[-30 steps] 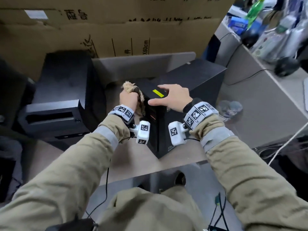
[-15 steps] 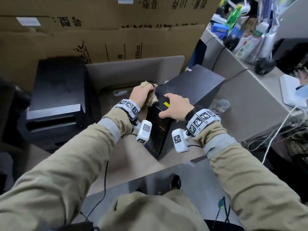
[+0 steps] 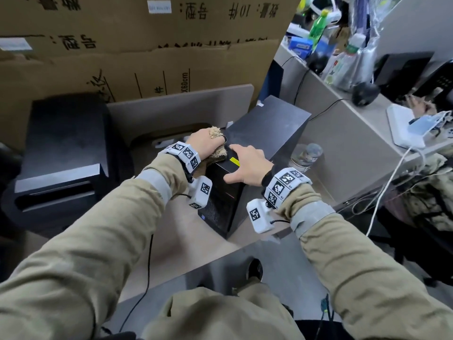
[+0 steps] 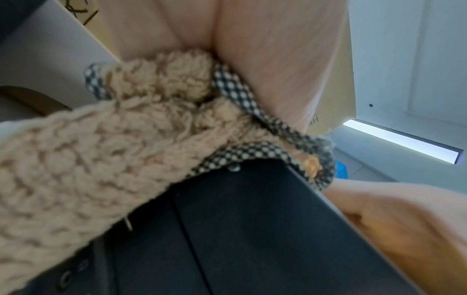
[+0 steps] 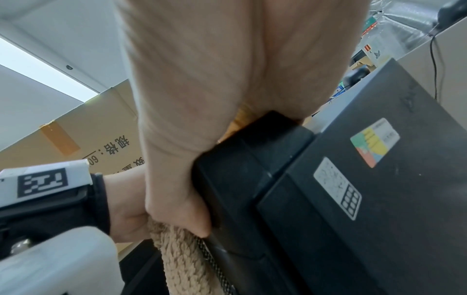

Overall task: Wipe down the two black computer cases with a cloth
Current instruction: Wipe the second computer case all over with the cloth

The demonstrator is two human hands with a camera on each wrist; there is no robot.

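A black computer case [image 3: 269, 123] stands upright on the tan desk, its front facing me. My left hand [image 3: 206, 143] grips a bunched beige cloth [image 3: 217, 153] and presses it on the case's top front-left corner. The left wrist view shows the cloth [image 4: 101, 159] draped over the black edge [image 4: 252, 229]. My right hand [image 3: 245, 165] lies flat on the top front of the case, thumb spread along the front edge. In the right wrist view the palm [image 5: 215, 79] covers the front corner of the case [image 5: 379, 199]. A second, wider black case [image 3: 63, 143] stands to the left.
Large cardboard boxes [image 3: 147, 57] wall off the back. A water bottle [image 3: 306, 155] stands just right of the case against a grey partition [image 3: 343, 133]. Beyond the partition is a cluttered desk with bottles, a mouse and a white cable [image 3: 392, 180]. Bare desk surface [image 3: 171, 241] lies in front.
My left hand has carried the cloth from the case's left side up onto its top front corner. My right hand has settled flat on the top front edge.
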